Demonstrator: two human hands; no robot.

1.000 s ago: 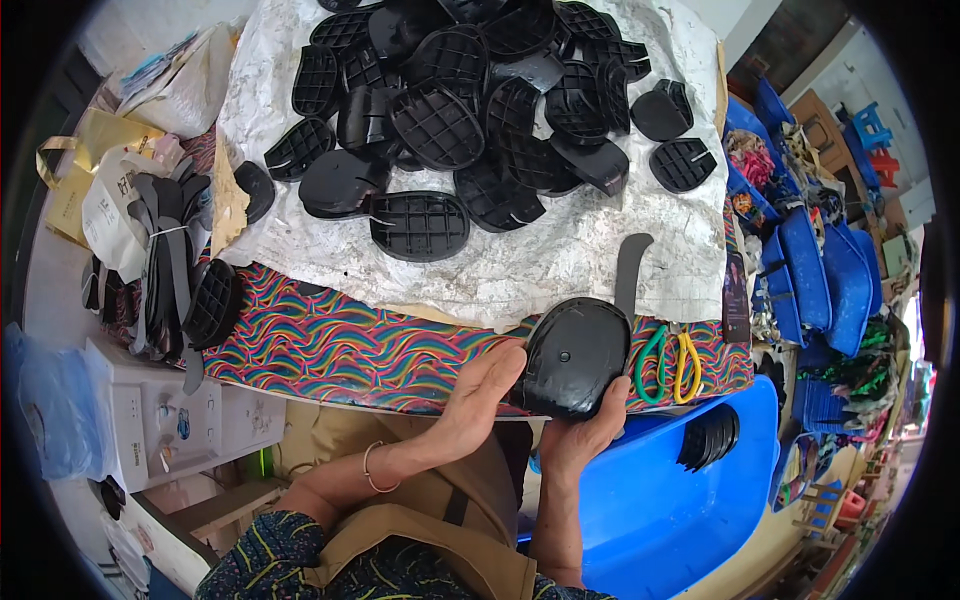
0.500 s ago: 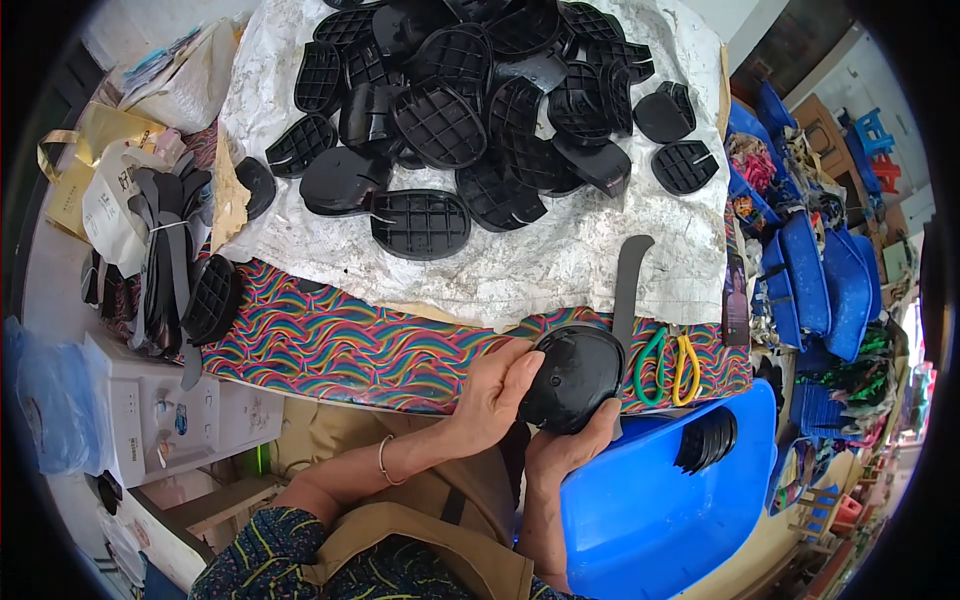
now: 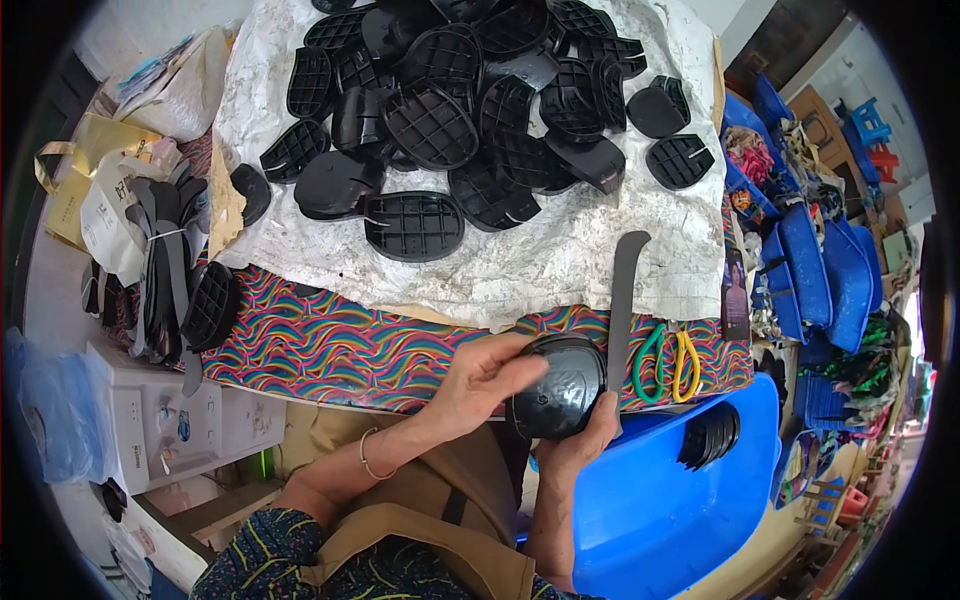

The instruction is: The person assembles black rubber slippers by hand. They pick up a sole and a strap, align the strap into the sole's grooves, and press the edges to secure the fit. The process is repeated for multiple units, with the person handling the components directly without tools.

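A glossy black moulded part (image 3: 562,388), domed on the side facing me, is held just past the front table edge. From below right, my right hand (image 3: 578,445) grips it, thumb on its right rim. My left hand (image 3: 490,378) is closed at its left rim, with the thumb over the dome; some fingertips are hidden. A flat dark grey strip (image 3: 624,300) with a curved tip lies right beside it. Green- and yellow-handled scissors (image 3: 672,365) rest further right. Many similar black parts (image 3: 432,125) with ribbed grid undersides are heaped on a stained white sheet (image 3: 340,270).
A blue tub (image 3: 660,520) with a stack of black parts (image 3: 708,437) stands below the table's right edge. A tied bundle of dark strips (image 3: 160,260) sits left, by a gold bag (image 3: 75,190). A white drawer unit (image 3: 130,420) is lower left. Blue bins (image 3: 800,270) stand right.
The held black part has shifted slightly left and down, its dome turned more toward me. My left thumb has moved across its surface; the right hand keeps its grip.
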